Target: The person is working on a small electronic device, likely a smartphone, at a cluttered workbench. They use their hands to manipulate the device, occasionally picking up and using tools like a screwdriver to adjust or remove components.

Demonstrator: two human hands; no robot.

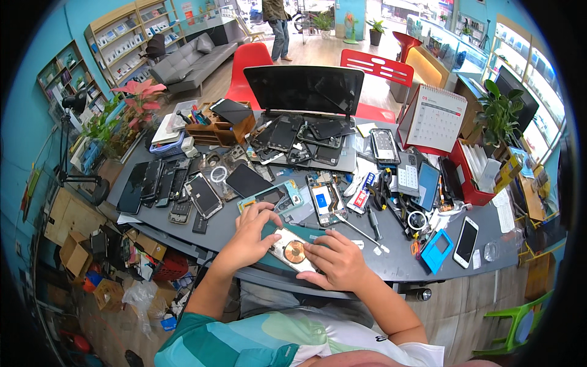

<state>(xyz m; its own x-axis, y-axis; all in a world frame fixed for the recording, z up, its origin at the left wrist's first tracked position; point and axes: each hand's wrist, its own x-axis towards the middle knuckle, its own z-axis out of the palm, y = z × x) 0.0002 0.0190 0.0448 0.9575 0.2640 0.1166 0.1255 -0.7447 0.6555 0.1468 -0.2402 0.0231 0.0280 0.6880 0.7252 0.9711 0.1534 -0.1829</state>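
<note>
Standing beyond phone (294, 251) and desk (396, 252) are red chairs (250, 68).

The round copper-coloured coil (295, 251) looks metallic and shiny. The long grey table (396, 260) has a smooth, matt surface. The red rounded chair (243, 66) seems glossy plastic, the brown boxy organizer (206, 135) wood, the white standing calendar (430, 116) paper.

That grey desk (400, 263) is packed, with dark phones (130, 197) along its left side, a wooden organizer (211, 136) and an open laptop (302, 87) at the back, a standing calendar (431, 119) and red file box (477, 194) toward the right, and a blue frame (436, 251) beside a white-edged phone (466, 243).
</note>
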